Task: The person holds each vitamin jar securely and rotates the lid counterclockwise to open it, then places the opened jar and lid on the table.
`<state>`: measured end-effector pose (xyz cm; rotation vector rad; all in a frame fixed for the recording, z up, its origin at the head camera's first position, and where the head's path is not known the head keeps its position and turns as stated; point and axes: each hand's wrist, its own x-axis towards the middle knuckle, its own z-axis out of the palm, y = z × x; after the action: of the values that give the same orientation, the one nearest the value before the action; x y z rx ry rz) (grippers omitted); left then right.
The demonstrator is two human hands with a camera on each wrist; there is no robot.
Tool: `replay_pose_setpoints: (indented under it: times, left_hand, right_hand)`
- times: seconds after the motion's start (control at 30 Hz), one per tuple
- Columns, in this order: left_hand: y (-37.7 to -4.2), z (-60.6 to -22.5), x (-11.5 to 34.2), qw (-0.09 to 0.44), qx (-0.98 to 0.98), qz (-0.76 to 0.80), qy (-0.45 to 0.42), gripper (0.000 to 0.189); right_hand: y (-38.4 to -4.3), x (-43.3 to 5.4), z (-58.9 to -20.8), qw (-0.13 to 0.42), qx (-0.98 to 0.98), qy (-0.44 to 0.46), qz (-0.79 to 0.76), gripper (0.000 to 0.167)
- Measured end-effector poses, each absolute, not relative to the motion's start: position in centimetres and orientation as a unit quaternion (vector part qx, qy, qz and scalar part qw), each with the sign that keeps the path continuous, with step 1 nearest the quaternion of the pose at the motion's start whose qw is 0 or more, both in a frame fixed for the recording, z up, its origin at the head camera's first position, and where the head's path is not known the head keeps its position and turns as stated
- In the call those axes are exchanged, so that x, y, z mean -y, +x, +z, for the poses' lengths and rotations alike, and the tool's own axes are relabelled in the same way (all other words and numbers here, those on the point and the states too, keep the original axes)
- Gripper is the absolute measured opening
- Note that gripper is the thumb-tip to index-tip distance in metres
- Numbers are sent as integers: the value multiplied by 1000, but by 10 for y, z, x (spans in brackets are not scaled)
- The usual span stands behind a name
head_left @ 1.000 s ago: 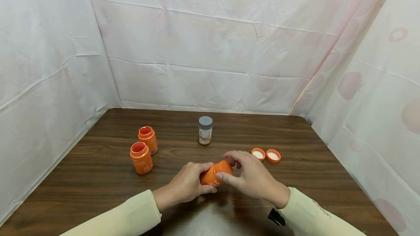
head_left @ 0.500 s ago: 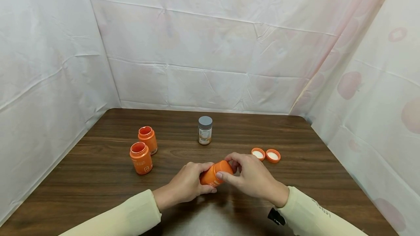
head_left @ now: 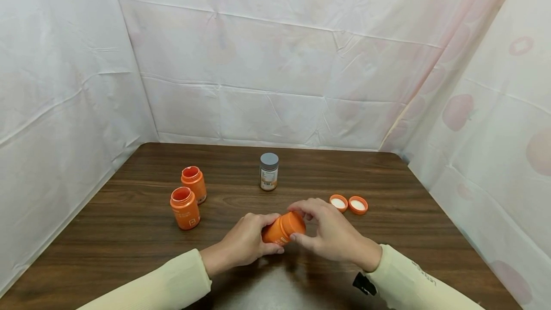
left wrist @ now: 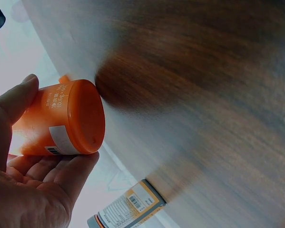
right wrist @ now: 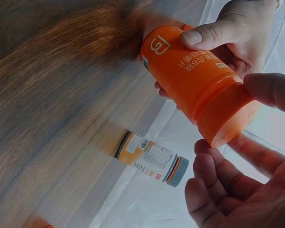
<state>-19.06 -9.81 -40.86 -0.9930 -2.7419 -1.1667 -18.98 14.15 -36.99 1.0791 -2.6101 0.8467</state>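
An orange pill bottle (head_left: 275, 233) lies tilted in my left hand (head_left: 244, 240), which grips its body between thumb and fingers, over the table. Its white print shows in the right wrist view, and its base faces the camera in the left wrist view. The orange cap (head_left: 294, 223) sits on the bottle's neck. My right hand (head_left: 329, 231) pinches this cap at its edge, the thumb (right wrist: 270, 90) on one side and the index finger on the other. The other right fingers are loosely curled beside the cap.
Two uncapped orange bottles, a front one (head_left: 186, 212) and a back one (head_left: 195, 185), stand at the left. A grey-capped bottle (head_left: 269, 173) stands farther back. Two orange caps (head_left: 358, 204) lie inside-up at the right. White curtains (head_left: 275, 61) surround the wooden table (head_left: 107, 233).
My right thumb and fingers have shifted round the cap, the thumb sliding from its near face to its lower right edge. My left hand and the bottle have stayed in place.
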Motion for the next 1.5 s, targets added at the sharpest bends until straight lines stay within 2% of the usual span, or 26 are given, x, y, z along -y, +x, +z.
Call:
replay_pose_setpoints:
  times: [0.37,0.77,0.97,1.13,1.5]
  left_hand:
    - [-190,-409,98,9,876,-365,-315,39]
    - [-190,-409,97,11,875,-366,-317,39]
    - [-190,-409,97,-2,873,-373,-315,39]
    - [-190,-409,97,-10,872,-377,-313,42]
    - [-191,-409,98,-10,871,-377,-314,40]
  right_hand:
    - [-192,-144,-371,118,846,429,295,58]
    - [-192,-143,-371,125,838,441,297,61]
    - [-188,-140,-369,109,874,359,310,50]
    - [-189,-138,-367,77,907,278,306,54]
    - [-191,-135,-364,44,918,257,299,39]
